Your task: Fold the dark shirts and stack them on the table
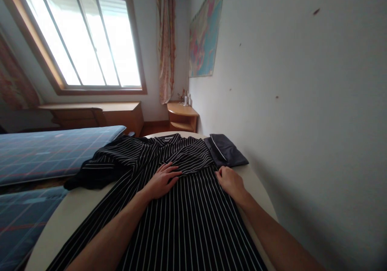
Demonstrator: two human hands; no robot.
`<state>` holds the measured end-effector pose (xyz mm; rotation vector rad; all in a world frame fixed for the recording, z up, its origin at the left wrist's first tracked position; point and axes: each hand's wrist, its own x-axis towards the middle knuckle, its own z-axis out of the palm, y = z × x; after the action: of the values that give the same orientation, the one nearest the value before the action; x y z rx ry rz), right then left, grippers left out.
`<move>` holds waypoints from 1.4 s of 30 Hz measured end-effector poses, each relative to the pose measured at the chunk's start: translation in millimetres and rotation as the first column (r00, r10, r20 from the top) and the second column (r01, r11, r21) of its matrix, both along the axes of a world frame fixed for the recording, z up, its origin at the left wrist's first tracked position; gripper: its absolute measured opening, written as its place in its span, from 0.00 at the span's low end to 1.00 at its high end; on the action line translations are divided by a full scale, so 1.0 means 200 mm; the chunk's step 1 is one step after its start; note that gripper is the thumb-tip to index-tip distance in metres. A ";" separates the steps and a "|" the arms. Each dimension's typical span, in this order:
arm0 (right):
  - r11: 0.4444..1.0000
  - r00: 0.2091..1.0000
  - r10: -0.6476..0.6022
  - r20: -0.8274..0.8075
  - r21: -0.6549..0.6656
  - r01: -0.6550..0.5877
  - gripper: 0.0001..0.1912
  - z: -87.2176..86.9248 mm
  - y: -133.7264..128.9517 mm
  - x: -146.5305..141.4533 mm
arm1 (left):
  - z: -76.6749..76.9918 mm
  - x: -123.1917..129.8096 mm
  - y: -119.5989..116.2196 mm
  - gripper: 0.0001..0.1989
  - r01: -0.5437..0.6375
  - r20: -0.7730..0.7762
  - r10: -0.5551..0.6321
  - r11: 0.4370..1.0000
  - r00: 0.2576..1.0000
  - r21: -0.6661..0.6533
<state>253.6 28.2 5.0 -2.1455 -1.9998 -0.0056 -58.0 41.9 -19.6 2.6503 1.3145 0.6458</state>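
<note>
Shows, in the head view, a black, white-striped collared dress (187, 218) spread lengthwise on a round table (54, 230), collar at the far edge. Rests the left hand (163, 180) palm-down on the waist, open, fingers slightly spread, gripping nothing. Curls the right hand (231, 182) mostly closed at the waist's right edge; cannot tell whether fabric is pinched. Places a folded dark-grey garment (232, 151) just beyond.

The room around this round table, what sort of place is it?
Probably a room in a home: floral curtains by the window, a wall map, and plaid mattresses beside the table.
</note>
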 end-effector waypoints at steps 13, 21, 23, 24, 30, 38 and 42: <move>1.000 1.000 -0.003 0.005 0.014 0.003 0.11 0.00 0.00 0.01 | -0.05 -0.01 0.04 0.19 -0.091 0.074 0.087 0.994 0.993 0.060; 0.989 0.888 0.098 -0.450 0.147 -0.035 0.08 -0.04 0.07 0.00 | -0.07 -0.02 0.04 0.19 -0.070 0.032 0.069 0.997 0.997 0.029; 0.980 0.798 0.160 -0.581 0.192 -0.057 0.07 -0.07 0.10 0.01 | -0.07 -0.02 0.04 0.19 -0.064 0.033 0.064 0.998 0.997 0.024; 0.976 0.757 0.188 -0.626 0.208 -0.070 0.09 -0.08 0.10 0.01 | -0.07 -0.02 0.04 0.19 -0.062 0.037 0.061 0.998 0.997 0.022; 0.946 0.688 0.325 -0.649 0.240 -0.220 0.25 -0.10 0.12 0.01 | -0.07 -0.03 0.04 0.19 -0.047 0.068 0.046 0.999 0.997 0.014; 0.935 0.708 0.355 -0.610 0.218 -0.281 0.32 0.01 0.14 -0.03 | -0.07 -0.03 0.04 0.19 -0.034 0.088 0.035 0.999 0.996 -0.017; 0.893 0.730 0.450 -0.515 0.258 -0.369 0.34 0.09 0.17 -0.13 | -0.07 -0.02 0.05 0.19 -0.029 0.161 0.032 0.999 0.986 -0.022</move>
<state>227.9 62.0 23.5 -1.3454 -1.9684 0.4889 -62.0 51.9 -33.2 2.5060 1.3114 0.8277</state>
